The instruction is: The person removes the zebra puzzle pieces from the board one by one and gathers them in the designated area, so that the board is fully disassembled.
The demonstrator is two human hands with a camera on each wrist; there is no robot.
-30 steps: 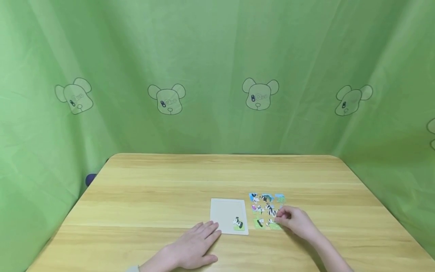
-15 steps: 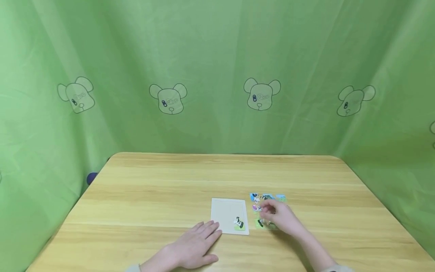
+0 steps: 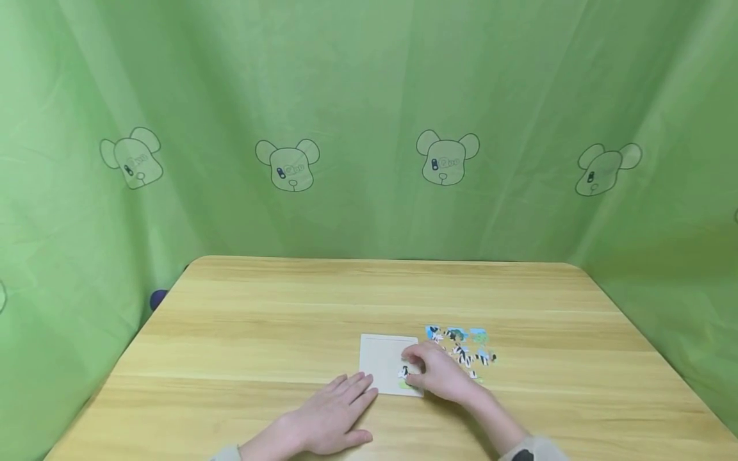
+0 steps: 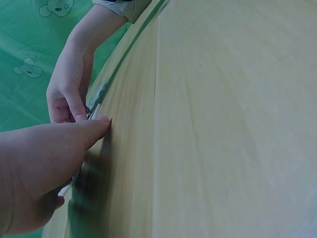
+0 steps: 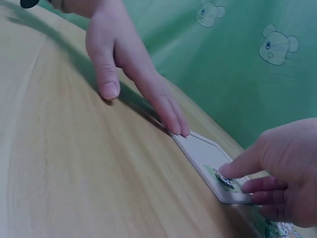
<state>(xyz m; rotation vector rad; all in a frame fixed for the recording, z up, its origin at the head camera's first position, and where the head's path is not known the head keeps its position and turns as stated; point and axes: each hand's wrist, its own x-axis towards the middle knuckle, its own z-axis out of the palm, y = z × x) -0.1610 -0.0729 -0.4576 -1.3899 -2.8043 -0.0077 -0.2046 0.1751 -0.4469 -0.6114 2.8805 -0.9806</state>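
Note:
My left hand (image 3: 331,416) lies flat, its fingertips on the lower left corner of a white puzzle tray (image 3: 380,358). In the tray's lower right corner is a jigsaw piece (image 3: 403,372) printed with a black-and-white animal on green grass. Over that corner my right hand (image 3: 441,374) bends in a C shape, thumb and fingertips apart. In the right wrist view, the thumb (image 5: 233,169) overlaps the piece and seems to touch it. Nothing shows held between thumb and fingers. Several loose jigsaw pieces (image 3: 463,356) lie right of the tray, partly hidden by the right hand.
Both hands work above a light wooden table (image 3: 259,320). Green curtains (image 3: 369,211) with bear-head prints hang behind it and along both sides. A dark purple round thing (image 3: 157,299) shows beyond the table's left edge.
My right hand has moved left from the loose pieces to the tray's lower right corner. My left hand has stayed on the tray. The view has shifted slightly.

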